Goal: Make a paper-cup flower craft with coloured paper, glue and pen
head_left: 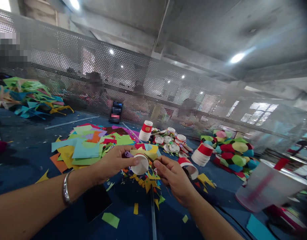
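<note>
My left hand [120,160] is closed on a white round paper-cup base [140,165], the thumb lying on its rim. A pale yellow piece of paper [145,154] lies along the upper side of the cup base. By my left fingertips sits a small purple piece with a hole [128,154]. My right hand [172,175] is pinched at the right end of the yellow paper, beside a thin dark edge; what exactly its fingers grip is hidden. Just right of it a red-and-white paper cup [190,168] lies on its side.
Coloured paper sheets [86,150] are heaped at left, with another paper pile [28,96] beyond. Cut cup bases [169,140], stacked cups [202,155] and patchwork coloured balls [233,150] stand behind. A translucent bucket [270,186] is at right. Scraps [148,183] litter the blue tabletop.
</note>
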Tool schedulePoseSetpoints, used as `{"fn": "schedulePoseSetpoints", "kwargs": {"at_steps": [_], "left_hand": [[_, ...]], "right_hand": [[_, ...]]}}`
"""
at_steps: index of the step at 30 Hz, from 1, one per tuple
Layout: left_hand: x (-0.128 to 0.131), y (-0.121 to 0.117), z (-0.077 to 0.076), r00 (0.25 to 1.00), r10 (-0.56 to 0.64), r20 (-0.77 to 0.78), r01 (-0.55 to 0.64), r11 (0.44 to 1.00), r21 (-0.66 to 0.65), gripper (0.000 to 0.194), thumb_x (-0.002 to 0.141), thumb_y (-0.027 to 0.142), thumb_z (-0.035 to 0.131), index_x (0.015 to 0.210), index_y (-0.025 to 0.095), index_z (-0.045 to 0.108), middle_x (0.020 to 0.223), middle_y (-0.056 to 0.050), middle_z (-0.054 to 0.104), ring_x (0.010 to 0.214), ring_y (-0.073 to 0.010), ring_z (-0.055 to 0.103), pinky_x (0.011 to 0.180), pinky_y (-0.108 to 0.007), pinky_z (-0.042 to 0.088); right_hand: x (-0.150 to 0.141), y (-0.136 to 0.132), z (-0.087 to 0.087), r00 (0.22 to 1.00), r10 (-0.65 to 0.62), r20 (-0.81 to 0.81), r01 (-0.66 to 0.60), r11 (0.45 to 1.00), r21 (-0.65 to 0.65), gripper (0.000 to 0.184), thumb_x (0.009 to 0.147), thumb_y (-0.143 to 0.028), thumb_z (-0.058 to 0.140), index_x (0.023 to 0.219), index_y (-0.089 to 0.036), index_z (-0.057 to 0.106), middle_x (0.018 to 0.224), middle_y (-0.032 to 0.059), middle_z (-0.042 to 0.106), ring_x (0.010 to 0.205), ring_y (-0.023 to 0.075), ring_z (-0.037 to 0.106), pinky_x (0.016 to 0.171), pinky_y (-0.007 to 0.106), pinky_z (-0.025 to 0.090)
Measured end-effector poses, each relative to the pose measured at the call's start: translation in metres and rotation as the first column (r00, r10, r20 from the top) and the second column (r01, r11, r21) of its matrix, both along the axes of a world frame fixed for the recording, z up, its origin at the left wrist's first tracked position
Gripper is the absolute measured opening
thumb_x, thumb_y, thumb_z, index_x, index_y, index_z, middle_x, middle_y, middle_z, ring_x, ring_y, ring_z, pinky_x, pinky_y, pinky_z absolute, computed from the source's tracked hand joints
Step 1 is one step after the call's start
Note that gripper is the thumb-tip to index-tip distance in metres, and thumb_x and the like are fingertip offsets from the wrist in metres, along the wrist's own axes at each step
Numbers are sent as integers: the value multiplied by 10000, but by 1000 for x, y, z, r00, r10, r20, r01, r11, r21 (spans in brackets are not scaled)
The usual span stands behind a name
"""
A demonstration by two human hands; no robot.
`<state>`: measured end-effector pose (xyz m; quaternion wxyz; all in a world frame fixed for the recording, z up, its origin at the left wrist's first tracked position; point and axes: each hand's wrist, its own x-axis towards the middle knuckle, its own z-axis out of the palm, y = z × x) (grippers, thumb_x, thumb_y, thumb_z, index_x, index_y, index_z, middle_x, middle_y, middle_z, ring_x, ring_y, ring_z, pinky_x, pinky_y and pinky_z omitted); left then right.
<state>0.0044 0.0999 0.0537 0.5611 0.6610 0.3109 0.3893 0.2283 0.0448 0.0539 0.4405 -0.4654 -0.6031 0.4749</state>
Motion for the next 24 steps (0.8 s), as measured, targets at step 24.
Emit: {"fn": "schedulePoseSetpoints", "kwargs": {"at_steps": [24], "left_hand": [[0,-2,0,977,-103,185,146,961,-235,386,774,423,819,1069,202,704,1077,-49,742,955,-196,653,808,-305,488]], "right_hand": [[1,0,-2,1000,-25,-18,26,999,44,376,930,-534,649,822,-197,521,627,-89,297,541,85,174,470,258,114]]}}
